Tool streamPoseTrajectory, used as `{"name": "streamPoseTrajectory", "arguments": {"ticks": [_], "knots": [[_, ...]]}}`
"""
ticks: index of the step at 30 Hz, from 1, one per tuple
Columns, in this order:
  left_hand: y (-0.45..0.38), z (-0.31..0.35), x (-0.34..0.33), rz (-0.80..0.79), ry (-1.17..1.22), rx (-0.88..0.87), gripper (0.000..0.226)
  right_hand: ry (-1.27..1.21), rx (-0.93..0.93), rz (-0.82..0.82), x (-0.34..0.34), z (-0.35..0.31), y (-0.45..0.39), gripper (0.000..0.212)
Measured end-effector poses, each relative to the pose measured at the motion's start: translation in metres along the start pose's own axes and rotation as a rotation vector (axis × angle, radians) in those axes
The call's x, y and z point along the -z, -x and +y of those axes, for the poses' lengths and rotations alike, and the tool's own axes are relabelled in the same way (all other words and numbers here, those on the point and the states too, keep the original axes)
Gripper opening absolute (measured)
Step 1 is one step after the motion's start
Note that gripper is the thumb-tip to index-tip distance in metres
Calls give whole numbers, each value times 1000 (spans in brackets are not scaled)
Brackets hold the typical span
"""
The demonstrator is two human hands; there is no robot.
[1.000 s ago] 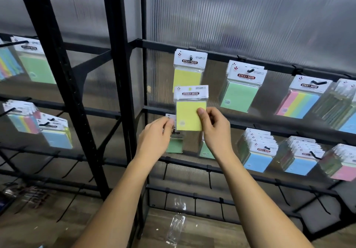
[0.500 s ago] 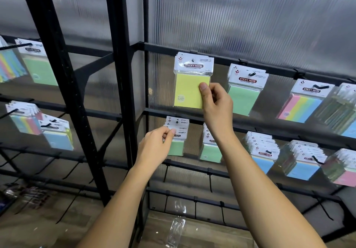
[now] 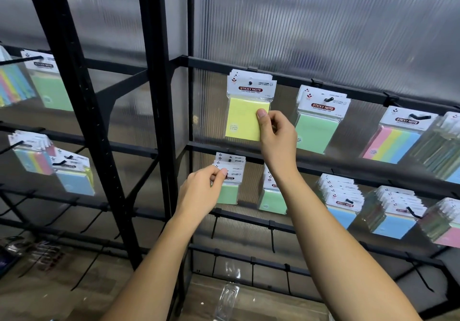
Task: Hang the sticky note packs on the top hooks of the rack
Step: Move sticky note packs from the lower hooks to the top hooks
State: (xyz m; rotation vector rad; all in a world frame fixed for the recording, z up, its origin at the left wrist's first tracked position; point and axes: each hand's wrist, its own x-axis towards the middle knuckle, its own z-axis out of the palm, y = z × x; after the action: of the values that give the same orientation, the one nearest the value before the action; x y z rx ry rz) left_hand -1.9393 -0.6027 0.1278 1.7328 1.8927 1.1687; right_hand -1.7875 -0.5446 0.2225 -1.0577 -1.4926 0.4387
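A yellow sticky note pack (image 3: 242, 119) hangs on the leftmost top hook (image 3: 250, 83) of the black rack (image 3: 348, 89), with another pack behind it. My right hand (image 3: 275, 134) pinches its lower right corner between thumb and fingers. My left hand (image 3: 201, 192) pinches the header card of the front green pack (image 3: 227, 191) in a stack on the leftmost hook of the row below. Further right on the top row hang a green pack (image 3: 316, 131) and a multicolour pack (image 3: 390, 143).
The lower row carries more stacks: green (image 3: 272, 200), blue (image 3: 342, 213), blue (image 3: 395, 224), pink (image 3: 448, 236). Empty black hooks (image 3: 272, 239) line the rails beneath. A thick black upright (image 3: 156, 121) stands left of my hands. A second rack on the left holds packs (image 3: 74, 178).
My right hand lifted the yellow pack from mid-height up to the top-left hook, where it now hangs. My left hand stayed at the green stack on the lower row.
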Motion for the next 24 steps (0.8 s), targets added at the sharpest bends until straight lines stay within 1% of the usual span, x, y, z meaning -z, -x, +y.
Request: {"name": "streamPoseTrajectory", "arguments": {"ticks": [9, 20, 24], "knots": [[-2, 2, 2, 10, -17, 2, 31, -31, 7, -3, -2, 3, 0, 43], [0, 2, 3, 10, -30, 3, 33, 5, -59, 13, -8, 11, -10, 44], [1, -1, 3, 12, -23, 5, 32, -8, -53, 22, -9, 12, -8, 43]]}}
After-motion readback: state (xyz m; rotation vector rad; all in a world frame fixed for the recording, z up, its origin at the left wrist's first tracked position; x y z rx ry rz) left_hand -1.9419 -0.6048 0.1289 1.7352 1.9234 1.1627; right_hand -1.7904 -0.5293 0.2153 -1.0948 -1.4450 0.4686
